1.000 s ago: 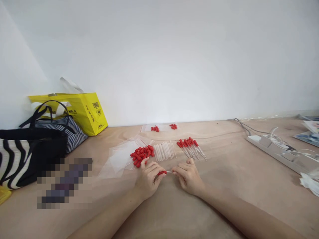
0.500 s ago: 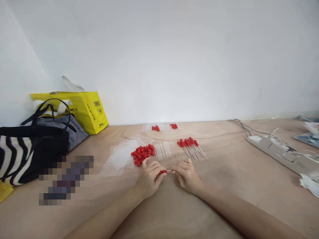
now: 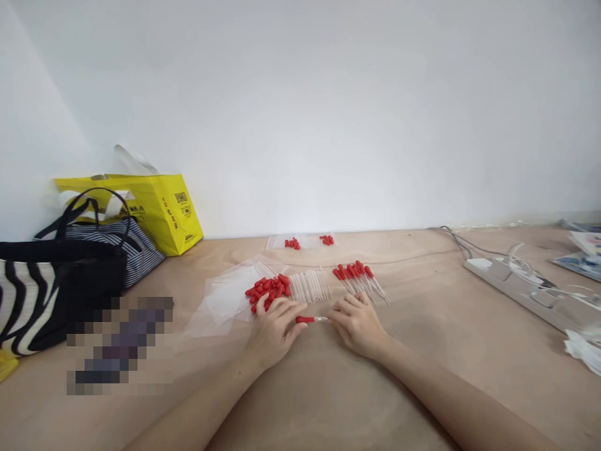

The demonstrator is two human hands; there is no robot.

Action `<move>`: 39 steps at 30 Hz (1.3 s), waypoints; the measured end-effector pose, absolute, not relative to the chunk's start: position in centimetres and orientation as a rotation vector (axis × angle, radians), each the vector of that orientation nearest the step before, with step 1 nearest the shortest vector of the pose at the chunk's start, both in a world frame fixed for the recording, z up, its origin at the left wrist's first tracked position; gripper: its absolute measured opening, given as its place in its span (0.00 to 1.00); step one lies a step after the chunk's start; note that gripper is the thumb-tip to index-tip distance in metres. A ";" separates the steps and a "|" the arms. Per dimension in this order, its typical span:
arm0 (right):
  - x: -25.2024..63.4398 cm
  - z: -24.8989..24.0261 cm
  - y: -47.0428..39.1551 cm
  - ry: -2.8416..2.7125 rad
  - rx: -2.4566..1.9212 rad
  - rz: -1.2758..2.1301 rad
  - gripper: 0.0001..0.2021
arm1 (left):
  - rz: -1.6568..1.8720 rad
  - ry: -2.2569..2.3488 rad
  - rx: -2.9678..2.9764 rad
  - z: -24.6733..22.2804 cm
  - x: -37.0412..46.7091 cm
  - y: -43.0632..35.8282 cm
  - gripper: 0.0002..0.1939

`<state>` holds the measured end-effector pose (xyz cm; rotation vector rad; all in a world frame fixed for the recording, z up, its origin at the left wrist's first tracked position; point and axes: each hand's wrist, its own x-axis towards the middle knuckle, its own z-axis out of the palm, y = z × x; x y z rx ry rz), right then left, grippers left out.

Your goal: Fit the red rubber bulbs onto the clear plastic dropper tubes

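A clear tube with a red rubber bulb (image 3: 305, 319) on its left end lies level between my hands. My right hand (image 3: 359, 326) pinches the tube's clear end. My left hand (image 3: 276, 332) is open beside the bulb, thumb and fingers apart around its left end. Behind my left hand is a pile of loose red bulbs (image 3: 268, 288). A row of clear tubes (image 3: 310, 285) lies to the right of the pile. Several tubes fitted with red bulbs (image 3: 360, 275) lie fanned out behind my right hand.
Clear plastic bags (image 3: 218, 299) lie left of the pile. Another bag with red bulbs (image 3: 292, 243) is near the wall. Black-and-white bags (image 3: 61, 288) and a yellow bag (image 3: 176, 213) stand left, near a pixelated patch. A power strip (image 3: 516, 285) with cables is right.
My left fingers have opened and drawn back from the red bulb, so more of it shows. My right hand has shifted slightly right and still pinches the clear end.
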<state>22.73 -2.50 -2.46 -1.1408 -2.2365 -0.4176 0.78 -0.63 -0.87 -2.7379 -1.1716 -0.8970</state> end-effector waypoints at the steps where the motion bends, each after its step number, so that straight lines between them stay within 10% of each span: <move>1: 23.3 -2.4 -2.1 -2.189 -1.224 -0.422 0.08 | -0.905 -1.225 -2.685 -0.9 0.5 -0.4 0.17; 12: 29.2 -2.3 1.2 -1.450 -2.286 -0.098 0.13 | -0.960 -1.450 -2.407 -1.7 -0.9 1.1 0.11; 39: 26.4 -2.5 0.7 -1.594 -1.973 -0.228 0.11 | -1.015 -1.538 -2.193 -1.5 -1.1 1.5 0.10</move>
